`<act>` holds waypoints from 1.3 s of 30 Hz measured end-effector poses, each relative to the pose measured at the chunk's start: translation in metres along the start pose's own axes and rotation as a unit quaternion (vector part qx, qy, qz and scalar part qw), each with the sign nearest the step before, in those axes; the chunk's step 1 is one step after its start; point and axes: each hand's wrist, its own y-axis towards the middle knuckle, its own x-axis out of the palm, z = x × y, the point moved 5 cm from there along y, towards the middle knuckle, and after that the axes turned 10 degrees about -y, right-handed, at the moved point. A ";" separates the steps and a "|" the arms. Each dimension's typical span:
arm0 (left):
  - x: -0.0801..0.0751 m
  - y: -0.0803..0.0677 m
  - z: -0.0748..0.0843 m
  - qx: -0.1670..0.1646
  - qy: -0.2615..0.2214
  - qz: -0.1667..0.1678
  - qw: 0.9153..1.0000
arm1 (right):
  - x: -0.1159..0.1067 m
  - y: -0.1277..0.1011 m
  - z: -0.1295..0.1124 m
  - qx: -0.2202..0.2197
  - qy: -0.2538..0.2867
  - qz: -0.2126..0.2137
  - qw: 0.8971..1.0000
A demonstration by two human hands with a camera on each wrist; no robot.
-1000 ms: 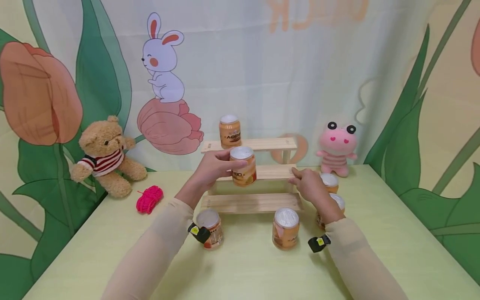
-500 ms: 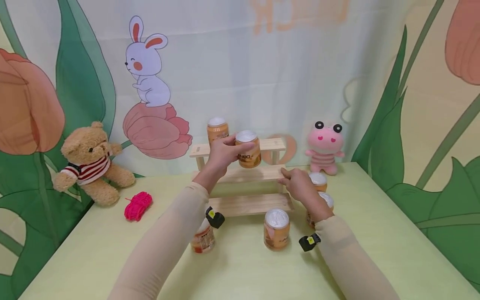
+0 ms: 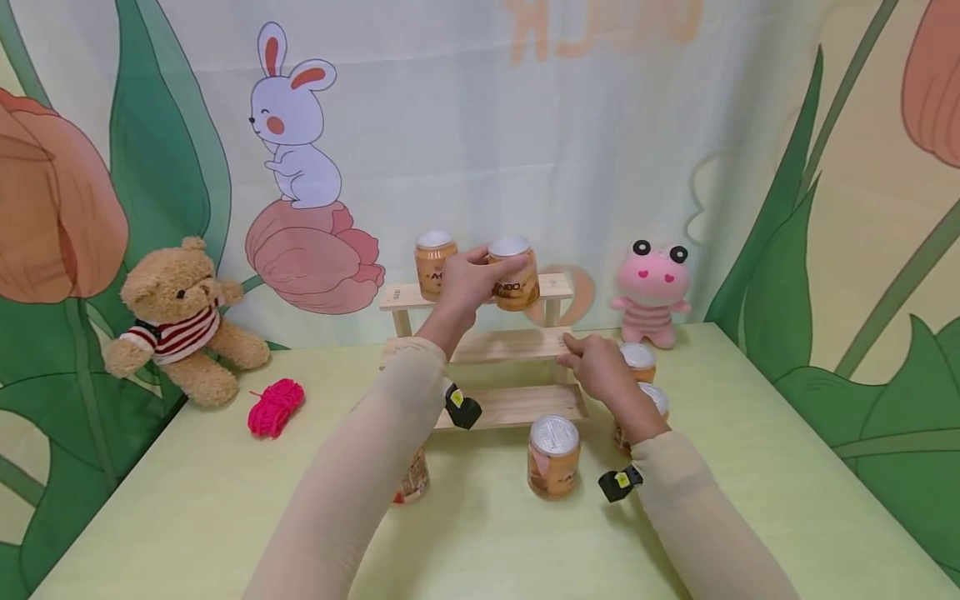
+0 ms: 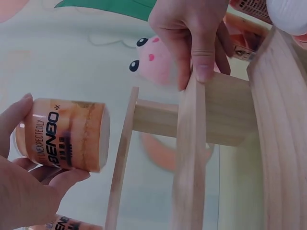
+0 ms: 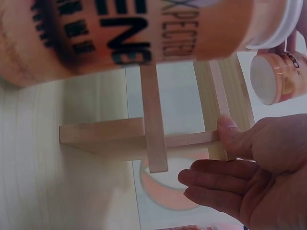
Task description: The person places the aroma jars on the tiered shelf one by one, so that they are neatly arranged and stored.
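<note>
My left hand [image 3: 480,271] grips an orange can with a white lid [image 3: 516,279] and holds it at the top step of a small wooden three-step shelf [image 3: 517,404], right of another orange can [image 3: 434,263] standing there. In the left wrist view the held can [image 4: 62,134] lies between my thumb and fingers, just clear of the top plank. My right hand [image 3: 581,354] rests against the right end of the middle step, thumb [image 5: 225,125] on the plank and fingers straight.
Several more orange cans stand on the green table [image 3: 187,517]: one in front of the shelf [image 3: 553,457], two beside my right hand [image 3: 639,358], one half hidden under my left arm [image 3: 412,482]. A teddy bear [image 3: 176,312], pink yarn [image 3: 276,407] and a pink plush [image 3: 654,292] sit around.
My left hand has lifted the can from the middle step's height up and to the right, to the top step. My right hand has stayed on the shelf.
</note>
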 end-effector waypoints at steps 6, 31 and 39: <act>0.010 0.010 0.001 0.036 0.021 0.024 0.999 | -0.001 0.001 -0.001 0.006 0.001 0.002 1.000; 0.011 0.036 -0.011 0.073 0.064 0.073 0.993 | 0.004 0.002 0.001 0.006 0.011 -0.004 1.000; 0.014 0.033 -0.009 0.092 0.114 0.085 0.986 | 0.003 0.000 0.000 -0.003 0.018 0.002 1.000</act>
